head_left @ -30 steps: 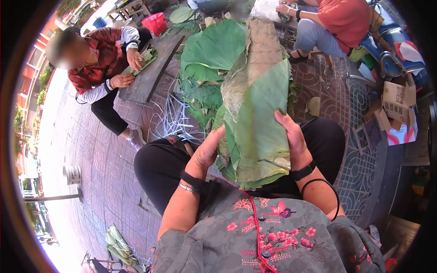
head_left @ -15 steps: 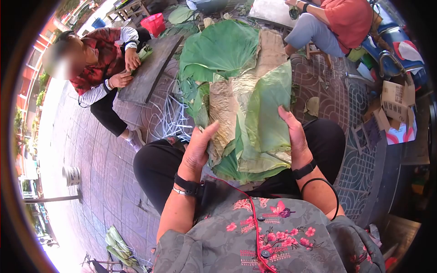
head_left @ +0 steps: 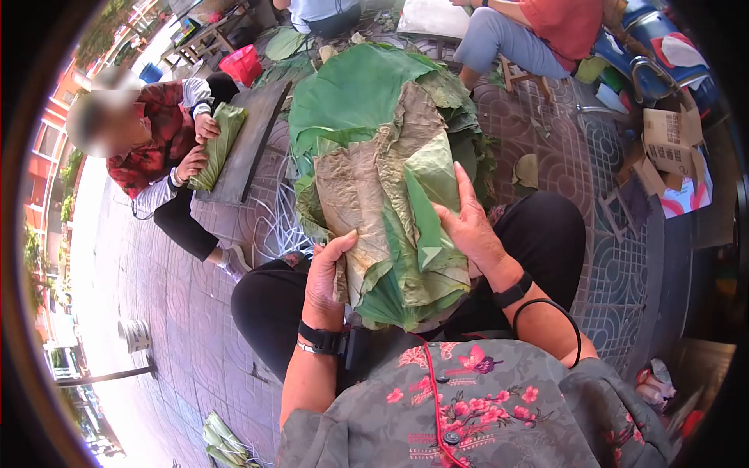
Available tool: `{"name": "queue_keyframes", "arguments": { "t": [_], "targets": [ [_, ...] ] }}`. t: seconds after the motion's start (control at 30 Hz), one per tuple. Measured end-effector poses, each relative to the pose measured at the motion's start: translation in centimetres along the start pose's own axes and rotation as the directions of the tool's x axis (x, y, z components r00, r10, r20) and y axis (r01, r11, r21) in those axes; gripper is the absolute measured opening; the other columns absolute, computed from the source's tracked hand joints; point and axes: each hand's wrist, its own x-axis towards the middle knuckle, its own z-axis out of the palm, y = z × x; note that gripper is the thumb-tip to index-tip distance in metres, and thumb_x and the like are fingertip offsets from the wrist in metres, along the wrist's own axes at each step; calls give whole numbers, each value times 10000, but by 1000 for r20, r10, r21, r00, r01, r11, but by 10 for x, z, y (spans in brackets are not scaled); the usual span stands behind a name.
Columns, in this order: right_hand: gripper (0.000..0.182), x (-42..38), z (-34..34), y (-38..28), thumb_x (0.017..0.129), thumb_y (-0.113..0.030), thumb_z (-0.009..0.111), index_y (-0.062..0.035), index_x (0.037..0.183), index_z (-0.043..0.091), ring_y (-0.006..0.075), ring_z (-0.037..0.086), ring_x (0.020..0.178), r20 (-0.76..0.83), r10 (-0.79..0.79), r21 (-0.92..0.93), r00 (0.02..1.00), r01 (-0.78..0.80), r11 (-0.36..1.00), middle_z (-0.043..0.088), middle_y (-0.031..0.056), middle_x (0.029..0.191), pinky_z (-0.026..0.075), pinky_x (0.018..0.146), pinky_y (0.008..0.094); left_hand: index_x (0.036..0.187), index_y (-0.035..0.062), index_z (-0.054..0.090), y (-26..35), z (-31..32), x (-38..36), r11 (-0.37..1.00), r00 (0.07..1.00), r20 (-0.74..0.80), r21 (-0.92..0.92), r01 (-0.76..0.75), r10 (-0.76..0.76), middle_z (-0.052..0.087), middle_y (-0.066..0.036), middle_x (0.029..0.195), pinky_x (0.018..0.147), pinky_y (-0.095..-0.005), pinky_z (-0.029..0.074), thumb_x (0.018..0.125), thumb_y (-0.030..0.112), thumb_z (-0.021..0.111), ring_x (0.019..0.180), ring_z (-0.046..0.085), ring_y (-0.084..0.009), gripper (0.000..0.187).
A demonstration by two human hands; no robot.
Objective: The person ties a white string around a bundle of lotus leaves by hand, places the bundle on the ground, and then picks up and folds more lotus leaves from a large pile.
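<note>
head view: both hands seemingly press leaf bundle.

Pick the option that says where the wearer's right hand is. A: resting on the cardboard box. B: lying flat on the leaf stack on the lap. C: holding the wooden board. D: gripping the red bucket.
B: the right hand lies open, fingers spread, on the green side of the leaf stack, while the left hand holds the stack's dry brown edge.

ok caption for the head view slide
Left hand and right hand fold leaves on the lap.
</note>
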Motion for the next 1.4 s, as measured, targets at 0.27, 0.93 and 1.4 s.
{"name": "queue_keyframes", "arguments": {
  "t": [0.27,0.93,1.4],
  "targets": [
    [905,-5,11,1,900,-687,511,4,1473,390,439,158,1474,174,82,-124,981,-61,990,121,342,1569,199,1178,462,1284,-78,532,-12,23,-8,987,999,-7,152,-45,46,667,-174,1169,954,-428,542,851,51,619,1022,678,-295,461],
    [310,-8,-2,-7,957,-78,570,-18,1257,619,59,629,848,428,303,495,852,-501,710,688,-3,1018,525,750,241,1322,-59,496,-6,18,-6,972,992,10,195,-128,128,631,-174,1226,1012,-451,500,825,58,613,1106,635,-318,524],
    [273,-3,-45,-25,1002,-92,504,-15,1253,577,132,645,1003,27,278,757,960,-201,621,662,56,1156,523,879,295,1322,-89,483,57,-19,9,969,979,-45,156,-192,201,637,-210,1206,968,-453,545,857,23,588,1059,667,-330,489]
  ]
}}
